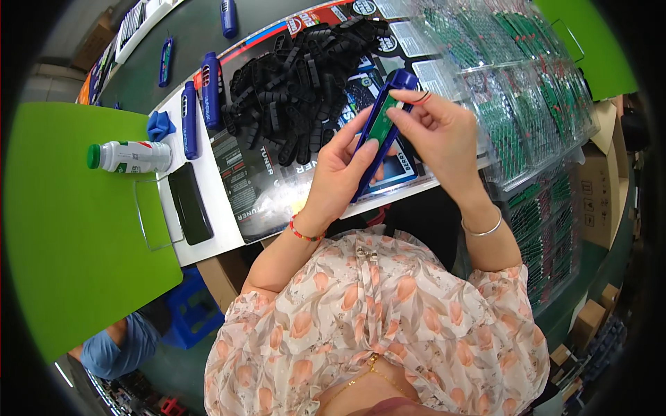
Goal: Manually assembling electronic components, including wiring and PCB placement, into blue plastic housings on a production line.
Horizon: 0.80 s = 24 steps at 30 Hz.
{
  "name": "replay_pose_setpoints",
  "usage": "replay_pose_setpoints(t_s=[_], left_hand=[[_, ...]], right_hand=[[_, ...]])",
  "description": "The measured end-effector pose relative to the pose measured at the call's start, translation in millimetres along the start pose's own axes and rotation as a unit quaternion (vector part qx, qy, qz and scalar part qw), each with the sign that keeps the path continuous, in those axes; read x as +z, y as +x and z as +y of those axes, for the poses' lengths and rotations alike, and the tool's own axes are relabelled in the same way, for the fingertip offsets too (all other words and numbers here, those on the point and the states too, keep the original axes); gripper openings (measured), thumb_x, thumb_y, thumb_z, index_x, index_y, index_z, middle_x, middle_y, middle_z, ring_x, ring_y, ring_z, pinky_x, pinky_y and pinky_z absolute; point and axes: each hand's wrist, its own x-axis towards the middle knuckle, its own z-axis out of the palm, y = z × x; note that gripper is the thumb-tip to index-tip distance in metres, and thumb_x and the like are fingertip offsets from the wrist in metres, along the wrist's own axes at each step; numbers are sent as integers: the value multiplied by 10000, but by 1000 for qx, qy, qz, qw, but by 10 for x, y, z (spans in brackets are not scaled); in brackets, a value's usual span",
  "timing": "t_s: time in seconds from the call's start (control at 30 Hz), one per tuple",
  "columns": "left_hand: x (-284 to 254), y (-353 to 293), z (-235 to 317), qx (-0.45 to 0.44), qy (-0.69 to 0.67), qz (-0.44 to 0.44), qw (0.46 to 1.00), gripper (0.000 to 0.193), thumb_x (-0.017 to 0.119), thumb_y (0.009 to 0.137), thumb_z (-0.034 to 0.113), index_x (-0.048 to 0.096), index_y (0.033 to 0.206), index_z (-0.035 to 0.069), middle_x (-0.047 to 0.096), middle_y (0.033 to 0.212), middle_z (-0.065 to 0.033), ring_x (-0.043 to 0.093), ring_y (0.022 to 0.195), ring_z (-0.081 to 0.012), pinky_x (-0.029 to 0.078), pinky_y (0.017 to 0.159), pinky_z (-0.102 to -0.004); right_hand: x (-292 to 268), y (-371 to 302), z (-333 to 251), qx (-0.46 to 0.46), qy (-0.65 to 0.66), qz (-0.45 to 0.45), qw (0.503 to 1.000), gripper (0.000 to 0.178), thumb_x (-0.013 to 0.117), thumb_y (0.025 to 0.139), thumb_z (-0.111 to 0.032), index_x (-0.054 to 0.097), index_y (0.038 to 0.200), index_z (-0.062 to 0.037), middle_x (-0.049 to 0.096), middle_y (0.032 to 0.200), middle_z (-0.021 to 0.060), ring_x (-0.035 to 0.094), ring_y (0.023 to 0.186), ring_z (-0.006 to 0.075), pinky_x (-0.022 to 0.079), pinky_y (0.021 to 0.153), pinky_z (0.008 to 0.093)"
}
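- My left hand (336, 173) grips a long blue casing (406, 78), fingers wrapped around its side and thumb lying along the green circuit board (381, 125) seated inside it.
- I hold this casing tilted in front of me, above the near edge of the printed sheet (260, 197), its far end leaning to my right.
- My right hand (442, 132) is at the casing's upper part, thumb and forefinger curled in close by the board; I cannot tell whether they pinch anything.
- A thin red and black wire (422, 98) shows beside my right forefinger.
- Just beyond my hands, a heap of black plastic parts (298, 90) lies on the sheet.
- Left of the heap, two more blue housings (210, 90) lie side by side, near a dark phone (189, 204).
- To my right stand clear trays (513, 90) filled with green boards.
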Motion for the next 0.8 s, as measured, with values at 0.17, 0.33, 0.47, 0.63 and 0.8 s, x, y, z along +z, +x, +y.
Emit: replay_pose_setpoints(t_s=[0.17,0.33,0.47,0.63,0.8], left_hand=[[32,32,81,4,19,46,999,474,524,995,85,398,1448,27,690,1008,-109,597,690,-71,501,591,-211],[-36,87,267,17,102,82,991,484,547,978,75,408,1438,20,694,980,-137,578,660,-71,493,584,-202],[-386,509,714,39,200,117,972,515,564,947,79,409,1432,-3,703,962,-138,580,662,-79,490,613,-217],[-1398,1834,1320,113,256,273,920,448,595,883,63,550,1319,-29,715,937,-150,664,777,-151,504,697,-228],[-2211,2877,1435,94,484,438,752,383,619,789,165,706,1156,96,734,943,-120,689,827,-207,523,748,-315]], right_hand=[[145,-87,-73,-17,71,22,997,768,716,783,46,361,1456,-60,618,690,52,648,562,105,488,487,238],[144,-83,-48,4,98,36,995,792,682,813,55,286,1490,-59,645,806,67,626,594,90,474,518,213],[136,-127,50,27,115,22,993,721,675,826,38,348,1462,-54,645,808,48,575,608,46,453,530,194],[157,-259,105,50,82,10,995,627,668,822,42,438,1401,-31,647,801,44,587,594,58,469,518,202],[51,-201,196,15,-55,27,998,351,680,806,30,632,1151,-12,638,769,67,605,559,134,478,501,265]])
